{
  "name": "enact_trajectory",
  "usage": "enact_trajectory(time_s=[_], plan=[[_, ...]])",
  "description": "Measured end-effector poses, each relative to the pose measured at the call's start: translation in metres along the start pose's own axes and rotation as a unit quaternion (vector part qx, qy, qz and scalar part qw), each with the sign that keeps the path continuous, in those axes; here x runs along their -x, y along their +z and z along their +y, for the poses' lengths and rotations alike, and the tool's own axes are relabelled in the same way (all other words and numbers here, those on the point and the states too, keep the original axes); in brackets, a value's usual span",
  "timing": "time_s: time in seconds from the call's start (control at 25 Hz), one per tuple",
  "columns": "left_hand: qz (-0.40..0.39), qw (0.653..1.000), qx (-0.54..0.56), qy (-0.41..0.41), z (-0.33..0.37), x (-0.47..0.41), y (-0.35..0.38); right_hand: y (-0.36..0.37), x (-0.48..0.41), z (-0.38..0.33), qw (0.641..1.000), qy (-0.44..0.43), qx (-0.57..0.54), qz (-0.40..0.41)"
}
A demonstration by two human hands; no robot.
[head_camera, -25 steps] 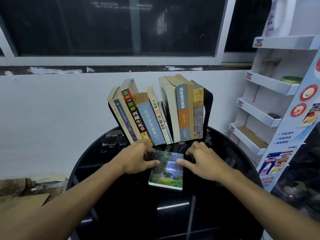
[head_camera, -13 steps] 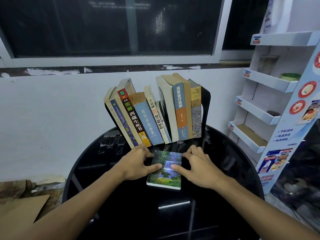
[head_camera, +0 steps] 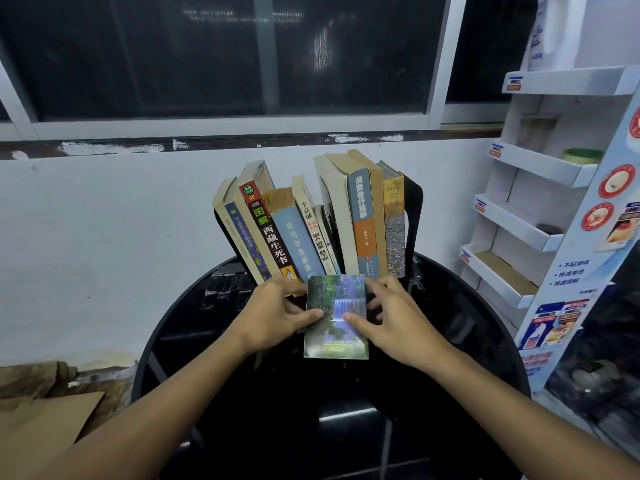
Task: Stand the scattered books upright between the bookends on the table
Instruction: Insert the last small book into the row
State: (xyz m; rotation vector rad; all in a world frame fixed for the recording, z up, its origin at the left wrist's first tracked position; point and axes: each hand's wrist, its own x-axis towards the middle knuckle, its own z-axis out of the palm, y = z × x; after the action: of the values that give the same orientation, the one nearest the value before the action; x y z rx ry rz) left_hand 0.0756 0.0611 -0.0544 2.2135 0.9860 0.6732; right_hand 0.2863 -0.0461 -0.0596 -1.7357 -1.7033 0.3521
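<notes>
A small book with a green waterfall cover is tilted up off the round black table, its top edge raised toward the row of books. My left hand grips its left edge, thumb on the cover. My right hand grips its right edge the same way. Behind it, several books stand between two black bookends: the left group leans left against the left bookend, the right group stands upright against the right bookend. A narrow gap shows between the two groups.
A white wall and a dark window are right behind the table. A white cardboard display rack stands close on the right. Brown cardboard lies at the lower left, below table height.
The waterfall book lay flat on the table with my fingers at its edges. Now both hands hold it and its far end has lifted up toward the row.
</notes>
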Motion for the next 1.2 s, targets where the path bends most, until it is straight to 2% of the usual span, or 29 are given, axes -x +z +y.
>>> enact_trajectory(time_s=[0.16,0.36,0.52,0.76,0.96,1.2], plan=[[0.028,0.999,0.039,0.014,0.013,0.000,-0.007,-0.008,-0.005,-0.009,0.996,-0.046,-0.044,0.062],[0.062,0.996,-0.009,0.057,0.011,-0.008,-0.005,-0.007,-0.003,-0.015,0.988,-0.067,-0.059,0.129],[0.061,0.992,-0.043,0.099,0.006,-0.002,0.008,-0.002,0.009,-0.016,0.986,-0.081,-0.062,0.133],[0.064,0.989,-0.087,0.104,-0.002,-0.003,0.018,-0.005,0.006,-0.023,0.987,-0.089,-0.029,0.129],[0.062,0.987,-0.099,0.111,0.002,-0.005,0.015,-0.006,0.005,-0.029,0.984,-0.067,-0.029,0.160],[0.197,0.948,-0.197,0.155,0.017,-0.020,-0.014,-0.024,-0.002,-0.041,0.982,-0.056,-0.028,0.177]])
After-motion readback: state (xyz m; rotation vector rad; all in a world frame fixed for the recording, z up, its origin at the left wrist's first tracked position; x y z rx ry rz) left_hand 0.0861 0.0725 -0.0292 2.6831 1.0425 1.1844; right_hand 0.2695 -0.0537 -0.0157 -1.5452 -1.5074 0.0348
